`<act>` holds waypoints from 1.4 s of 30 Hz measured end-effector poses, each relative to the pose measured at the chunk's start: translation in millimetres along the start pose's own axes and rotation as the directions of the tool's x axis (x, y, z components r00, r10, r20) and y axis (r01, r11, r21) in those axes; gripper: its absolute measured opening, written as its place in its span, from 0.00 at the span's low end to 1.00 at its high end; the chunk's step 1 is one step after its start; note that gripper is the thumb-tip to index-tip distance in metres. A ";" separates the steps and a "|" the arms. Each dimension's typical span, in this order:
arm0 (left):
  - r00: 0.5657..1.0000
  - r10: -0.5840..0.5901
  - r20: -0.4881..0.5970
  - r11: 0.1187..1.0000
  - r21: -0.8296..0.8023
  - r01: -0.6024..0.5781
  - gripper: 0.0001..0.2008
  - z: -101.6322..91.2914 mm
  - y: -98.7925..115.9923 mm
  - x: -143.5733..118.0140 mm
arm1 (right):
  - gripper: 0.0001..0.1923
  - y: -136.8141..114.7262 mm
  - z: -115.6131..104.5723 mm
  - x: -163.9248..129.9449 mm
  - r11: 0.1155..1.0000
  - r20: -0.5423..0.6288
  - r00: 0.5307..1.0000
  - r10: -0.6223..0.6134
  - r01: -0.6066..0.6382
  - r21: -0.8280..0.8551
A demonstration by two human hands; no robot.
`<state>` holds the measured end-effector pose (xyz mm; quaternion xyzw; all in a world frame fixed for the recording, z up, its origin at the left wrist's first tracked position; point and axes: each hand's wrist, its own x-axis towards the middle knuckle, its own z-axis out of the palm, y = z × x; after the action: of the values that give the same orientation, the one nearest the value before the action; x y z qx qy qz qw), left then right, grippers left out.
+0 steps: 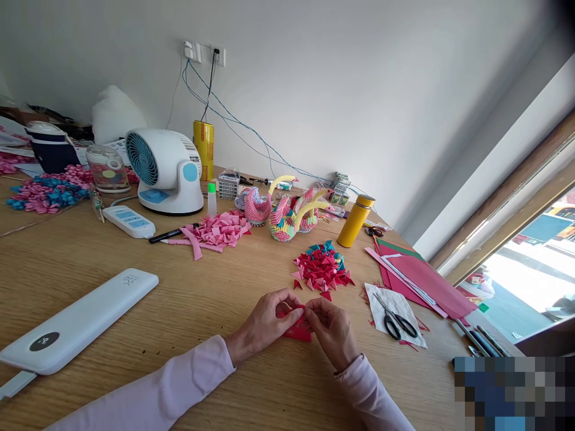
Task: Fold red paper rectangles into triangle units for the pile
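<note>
My left hand (279,312) and my right hand (330,326) meet over the near middle of the table, fingertips pinched together on a small piece of red paper. Most of that piece is hidden by the fingers, so its folds cannot be made out. Red paper (300,333) shows under and between the hands; whether it is the held piece or separate ones I cannot tell. Just beyond them lies a heap of folded paper triangles (320,266) in red, pink and teal.
Scissors (393,316) rest on a white tissue (374,297) at right, near red paper sheets (413,275). Folded-paper swans (287,218), a yellow bottle (354,222), pink paper strips (220,230) and a white fan (166,167) stand farther back. A long white lamp-like device (85,317) lies left.
</note>
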<state>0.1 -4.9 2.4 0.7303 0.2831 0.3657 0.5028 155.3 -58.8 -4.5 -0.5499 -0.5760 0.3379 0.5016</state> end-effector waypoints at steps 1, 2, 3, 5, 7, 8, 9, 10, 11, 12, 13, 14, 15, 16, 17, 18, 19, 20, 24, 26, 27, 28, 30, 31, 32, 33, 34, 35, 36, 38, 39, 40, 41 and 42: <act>1.000 0.008 -0.008 1.000 0.019 -0.008 0.09 0.1 -0.8 0.0 | 0.18 -0.6 0.5 -0.4 1.000 -0.004 1.000 -0.016 0.016 -0.023; 1.000 0.015 -0.014 0.999 0.034 -0.014 0.09 0.3 -1.7 0.0 | 0.17 -1.0 0.9 -0.7 0.999 -0.009 1.000 -0.029 0.028 -0.039; 1.000 0.021 -0.018 0.999 0.043 -0.020 0.09 0.4 -2.8 0.0 | 0.17 -1.1 1.3 -0.8 0.998 -0.011 0.999 -0.037 0.036 -0.050; 0.999 0.030 -0.022 0.998 0.049 -0.029 0.09 0.6 -4.6 0.2 | 0.16 -0.3 1.8 -0.3 0.998 -0.017 0.999 -0.036 0.035 -0.046; 0.999 0.038 -0.031 0.998 0.040 -0.037 0.08 1.0 -5.5 0.5 | 0.15 1.7 1.9 0.8 1.000 -0.021 1.000 -0.015 0.014 -0.011; 0.999 0.035 -0.034 0.999 0.024 -0.035 0.08 1.3 -5.6 0.6 | 0.15 3.1 1.9 1.5 1.000 -0.023 1.000 -0.004 0.004 0.010; 0.999 0.019 -0.031 1.000 -0.008 -0.019 0.09 1.6 -5.5 0.7 | 0.15 4.6 1.9 2.2 1.000 -0.026 1.000 0.003 -0.003 0.030; 1.000 -0.012 -0.018 0.998 -0.059 0.011 0.10 2.0 -5.2 0.8 | 0.15 6.1 1.8 2.8 0.999 -0.031 1.000 0.006 -0.004 0.043; 0.998 -0.056 0.004 0.991 -0.124 0.056 0.11 2.4 -4.9 0.9 | 0.15 7.4 1.7 3.4 0.999 -0.037 0.999 0.002 -0.001 0.048; 0.993 -0.109 0.035 0.974 -0.197 0.114 0.13 2.7 -4.6 0.9 | 0.15 8.5 1.5 3.7 0.999 -0.043 0.999 -0.004 0.006 0.048; 0.984 -0.163 0.070 0.947 -0.268 0.176 0.15 2.9 -4.4 0.8 | 0.15 9.1 1.3 3.9 0.999 -0.045 0.999 -0.009 0.011 0.049; 0.972 -0.212 0.104 0.915 -0.328 0.234 0.16 2.9 -4.2 0.7 | 0.14 9.3 1.1 4.0 0.999 -0.045 0.999 -0.012 0.014 0.051; 0.959 -0.250 0.132 0.884 -0.374 0.282 0.16 2.7 -4.1 0.4 | 0.14 9.0 0.8 3.8 0.998 -0.040 0.999 -0.013 0.015 0.056; 0.948 -0.277 0.153 0.857 -0.407 0.316 0.16 2.4 -4.0 0.1 | 0.13 8.4 0.5 3.6 0.998 -0.036 0.999 -0.015 0.017 0.064; 0.940 -0.294 0.171 0.834 -0.435 0.340 0.16 1.9 -3.8 -0.3 | 0.12 7.6 0.2 3.2 0.997 -0.034 0.999 -0.018 0.020 0.073; 0.935 -0.301 0.187 0.814 -0.461 0.354 0.15 1.4 -3.5 -0.7 | 0.11 6.8 0.0 2.9 0.996 -0.032 0.999 -0.020 0.022 0.081; 0.933 -0.301 0.199 0.796 -0.487 0.361 0.15 0.8 -2.9 -1.1 | 0.10 6.1 -0.3 2.6 0.996 -0.031 0.999 -0.021 0.024 0.088; 0.932 -0.299 0.207 0.779 -0.511 0.363 0.14 0.2 -2.1 -1.4 | 0.09 5.7 -0.6 2.3 0.995 -0.034 0.999 -0.021 0.024 0.094; 0.925 -0.313 0.217 0.736 -0.560 0.381 0.15 -1.8 2.6 -1.5 | 0.07 7.8 -2.3 2.4 0.993 -0.046 0.999 0.013 -0.007 0.114; 0.922 -0.319 0.220 0.720 -0.576 0.387 0.16 -2.5 4.6 -0.9 | 0.07 9.7 -3.5 2.9 0.994 -0.046 0.999 0.022 -0.017 0.109; 0.920 -0.318 0.228 0.709 -0.588 0.390 0.16 -2.7 5.2 -0.7 | 0.07 10.3 -4.0 3.1 0.995 -0.041 0.999 0.021 -0.017 0.103; 0.918 -0.316 0.241 0.697 -0.597 0.397 0.17 -2.9 5.4 -0.5 | 0.07 10.4 -4.5 3.3 0.995 -0.036 0.999 0.018 -0.014 0.097; 0.912 -0.313 0.264 0.685 -0.603 0.410 0.17 -2.8 4.8 -0.3 | 0.07 9.2 -4.7 3.1 0.996 -0.029 1.000 0.001 0.002 0.087; 0.912 -0.314 0.264 0.690 -0.597 0.410 0.17 -2.5 4.2 -0.2 | 0.07 7.9 -4.6 2.8 0.997 -0.029 1.000 -0.013 0.015 0.080; 0.914 -0.315 0.256 0.701 -0.586 0.406 0.17 -2.2 3.4 -0.1 | 0.06 6.5 -4.2 2.4 0.997 -0.031 0.999 -0.032 0.034 0.070; 0.917 -0.317 0.241 0.716 -0.573 0.398 0.17 -1.8 2.6 -0.1 | 0.06 5.2 -3.8 2.0 0.997 -0.035 0.998 -0.054 0.056 0.055; 0.921 -0.318 0.226 0.731 -0.560 0.390 0.16 -1.5 2.0 0.1 | 0.05 4.0 -3.4 1.5 0.996 -0.036 0.996 -0.076 0.078 0.037; 0.922 -0.321 0.216 0.742 -0.548 0.386 0.16 -1.3 1.4 0.2 | 0.05 3.3 -3.1 1.1 0.995 -0.035 0.995 -0.095 0.096 0.019; 0.922 -0.325 0.212 0.748 -0.539 0.387 0.15 -1.2 1.2 0.4 | 0.05 3.0 -2.9 0.9 0.994 -0.031 0.994 -0.108 0.108 0.003; 0.917 -0.334 0.218 0.750 -0.527 0.399 0.15 -1.4 1.2 0.8 | 0.04 3.9 -2.8 0.9 0.993 -0.025 0.992 -0.120 0.120 -0.018; 0.914 -0.338 0.225 0.750 -0.523 0.406 0.14 -1.8 1.4 0.9 | 0.04 4.7 -2.8 1.1 0.993 -0.023 0.993 -0.119 0.119 -0.024; 0.911 -0.340 0.232 0.749 -0.519 0.412 0.13 -2.1 1.6 1.0 | 0.04 5.6 -2.9 1.4 0.993 -0.023 0.993 -0.115 0.114 -0.028; 0.910 -0.338 0.238 0.750 -0.516 0.414 0.13 -2.5 1.8 1.0 | 0.03 6.2 -2.9 1.6 0.994 -0.023 0.994 -0.108 0.107 -0.029; 0.910 -0.334 0.244 0.751 -0.515 0.413 0.13 -2.8 1.7 0.9 | 0.03 6.4 -2.8 1.8 0.995 -0.025 0.995 -0.100 0.100 -0.028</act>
<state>-1.6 -3.3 4.9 0.5039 0.2700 0.2729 0.7738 160.0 -56.5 -9.4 -0.5316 -0.6005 0.2972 0.5182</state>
